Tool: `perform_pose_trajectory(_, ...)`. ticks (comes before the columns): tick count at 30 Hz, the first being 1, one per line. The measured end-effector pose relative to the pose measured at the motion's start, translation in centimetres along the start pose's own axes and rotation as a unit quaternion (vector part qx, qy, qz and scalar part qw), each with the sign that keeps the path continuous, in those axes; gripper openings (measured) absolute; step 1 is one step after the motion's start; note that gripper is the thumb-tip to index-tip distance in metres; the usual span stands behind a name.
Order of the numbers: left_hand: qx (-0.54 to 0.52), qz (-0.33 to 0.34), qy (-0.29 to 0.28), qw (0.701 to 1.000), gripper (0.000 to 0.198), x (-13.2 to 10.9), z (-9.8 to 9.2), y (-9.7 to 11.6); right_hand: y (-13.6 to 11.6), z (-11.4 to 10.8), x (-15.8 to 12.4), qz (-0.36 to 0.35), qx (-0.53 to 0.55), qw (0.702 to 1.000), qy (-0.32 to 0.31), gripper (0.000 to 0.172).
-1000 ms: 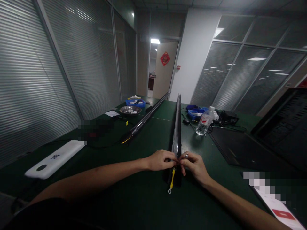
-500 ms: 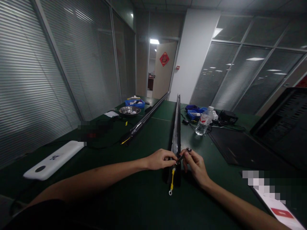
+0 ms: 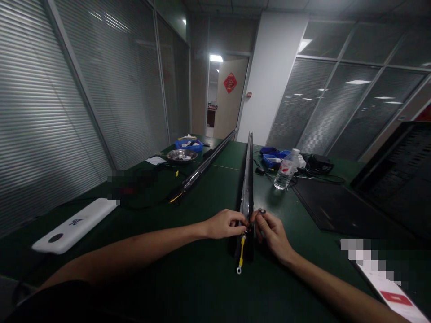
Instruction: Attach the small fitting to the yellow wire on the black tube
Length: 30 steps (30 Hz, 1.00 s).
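A long dark rail [image 3: 248, 179] with a shiny inner channel runs away from me down the table. At its near end, my left hand [image 3: 226, 224] has thumb and fingers pinched together over the channel; what lies between the fingertips is too small to make out. From the right, my right hand [image 3: 273, 234] grips a small dark piece [image 3: 261, 211] with a shiny round end, its other end hidden by the fingers at the channel. Below both hands, a yellow wire [image 3: 241, 252] with a ring terminal [image 3: 239, 270] sticks out from the rail end.
A second dark rail [image 3: 202, 168] lies to the left. Beyond it are a metal bowl [image 3: 182, 155] and a blue tray [image 3: 189, 146]. On the right stand a water bottle [image 3: 286, 170], blue bins [image 3: 272, 160] and a black mat [image 3: 336, 204]. A white device [image 3: 76, 224] lies far left.
My right hand has shifted slightly left, bringing the small dark piece lower and closer to the channel. My left hand stays nearly in place.
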<state>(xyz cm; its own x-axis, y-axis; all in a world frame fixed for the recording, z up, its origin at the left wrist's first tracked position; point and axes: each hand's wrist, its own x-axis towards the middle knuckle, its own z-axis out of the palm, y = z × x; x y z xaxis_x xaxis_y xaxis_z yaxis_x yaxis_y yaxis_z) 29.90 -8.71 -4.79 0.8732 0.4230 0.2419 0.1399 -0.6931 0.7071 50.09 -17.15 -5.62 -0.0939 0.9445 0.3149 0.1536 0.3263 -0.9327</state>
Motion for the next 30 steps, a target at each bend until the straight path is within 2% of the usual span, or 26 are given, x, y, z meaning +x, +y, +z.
perform_pose_trajectory(14,0.009,0.013,-0.001,1.0,0.015,-0.01,-0.29,0.33,-0.51,0.1,-0.39,-0.029,-0.054,0.998,0.001,0.032)
perform_pose_trajectory(26,0.006,0.018,-0.007,1.0,0.015,0.03,-0.16,0.3,-0.61,0.0,-0.26,-0.006,-0.03,0.999,-0.009,0.027)
perform_pose_trajectory(30,-0.001,0.018,0.001,1.0,0.015,0.12,-0.1,0.19,-0.67,0.03,-0.48,-0.035,-0.052,0.998,-0.004,0.027)
